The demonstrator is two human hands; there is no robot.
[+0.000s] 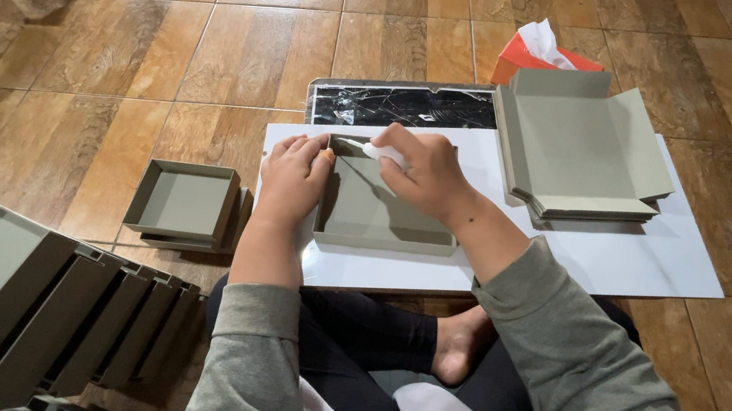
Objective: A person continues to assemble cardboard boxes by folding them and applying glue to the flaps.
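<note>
Seemingly for steadiness, a grey cardboard tray (374, 217) is kept on a white board (641, 257) laid on the wooden floor (174, 61), just beyond the crossed legs. Its far left corner is pinched by the left hand (291, 180), so the wall is held upright. A small white tube (382, 153) is gripped by the right hand (427, 174), fingers closed round it, its tip brought into that same corner. Flat unfolded blanks (579, 147) are stacked to the right within reach. Finished trays (182, 203) are set to the left, more (37, 309) nearer left. A tissue box (534, 53) stands farther off.
</note>
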